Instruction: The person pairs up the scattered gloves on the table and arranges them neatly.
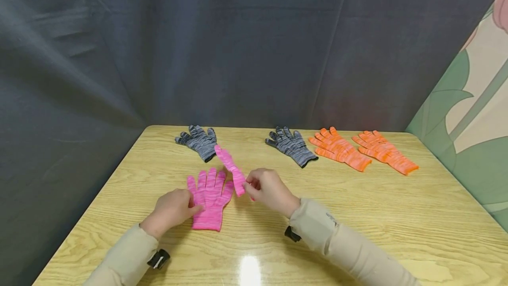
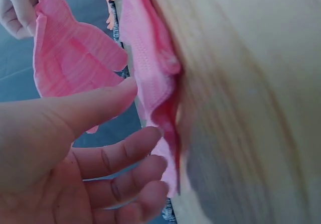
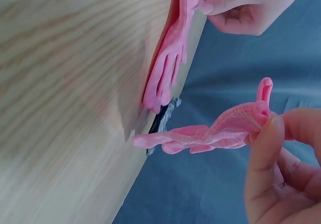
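A pink knitted glove (image 1: 210, 204) lies flat on the table, fingers pointing away. My left hand (image 1: 174, 208) is at its left side, the thumb (image 2: 118, 96) right at the fabric. In the left wrist view, thumb and fingers stand apart, slightly bent, with no cloth gripped between them. My right hand (image 1: 271, 191) pinches a second pink glove (image 3: 210, 133) by its cuff between thumb and forefinger. This glove is raised at the cuff, edge-on in the head view, its fingers stretching toward the grey glove (image 1: 201, 142) at the back left.
Another grey glove (image 1: 291, 145) with a black cuff edge lies at the back middle. Two orange gloves, a nearer-middle orange glove (image 1: 339, 149) and a farther-right orange glove (image 1: 385, 151), lie beside it. A dark curtain (image 1: 246, 47) hangs behind the wooden table (image 1: 357, 215).
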Tool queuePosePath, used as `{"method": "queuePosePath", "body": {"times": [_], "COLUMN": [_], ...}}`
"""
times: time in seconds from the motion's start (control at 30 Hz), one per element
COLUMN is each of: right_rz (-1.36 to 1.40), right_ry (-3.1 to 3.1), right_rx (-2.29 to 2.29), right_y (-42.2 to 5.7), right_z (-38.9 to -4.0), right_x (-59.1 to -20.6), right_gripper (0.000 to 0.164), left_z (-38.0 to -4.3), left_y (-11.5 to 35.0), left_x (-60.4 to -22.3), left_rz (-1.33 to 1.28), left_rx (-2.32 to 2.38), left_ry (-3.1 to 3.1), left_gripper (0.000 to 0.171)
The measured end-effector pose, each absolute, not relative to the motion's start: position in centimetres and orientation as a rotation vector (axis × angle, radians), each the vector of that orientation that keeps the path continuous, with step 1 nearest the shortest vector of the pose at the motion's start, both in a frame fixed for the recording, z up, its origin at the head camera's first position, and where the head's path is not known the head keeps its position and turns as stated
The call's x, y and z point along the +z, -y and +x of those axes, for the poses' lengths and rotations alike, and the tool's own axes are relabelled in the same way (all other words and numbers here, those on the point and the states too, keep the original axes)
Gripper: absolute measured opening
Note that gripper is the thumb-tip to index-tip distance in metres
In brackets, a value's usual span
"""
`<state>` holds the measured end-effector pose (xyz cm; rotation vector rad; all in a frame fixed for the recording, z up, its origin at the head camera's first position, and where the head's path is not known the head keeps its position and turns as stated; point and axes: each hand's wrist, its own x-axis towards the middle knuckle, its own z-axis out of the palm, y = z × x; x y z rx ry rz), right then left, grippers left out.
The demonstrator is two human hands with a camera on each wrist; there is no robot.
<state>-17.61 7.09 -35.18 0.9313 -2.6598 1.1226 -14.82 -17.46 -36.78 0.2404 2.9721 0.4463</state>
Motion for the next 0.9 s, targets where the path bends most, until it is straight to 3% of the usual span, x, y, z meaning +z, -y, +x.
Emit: {"method": "queuePosePath", "body": {"times": [0.73,0.9], "right_rz": [1.006,1.011], "right_ry": [2.691,2.719], "right_rx": [1.150,1.150], "right_y": [-2.6,-1.7], "right_z": [-16.6,-16.4], "right_x": [-35.9,-36.3], "right_gripper": [0.015,0.016], "left_z": [-15.1,-15.2], "left_y": [17.5,17.6], "left_x": [-37.7,-37.7], "left_rz": [0.258,0.271], "left_rx": [0.417,0.415], "left_ry": [-2.936,-2.944], "left_gripper": [0.045,0.037]}}
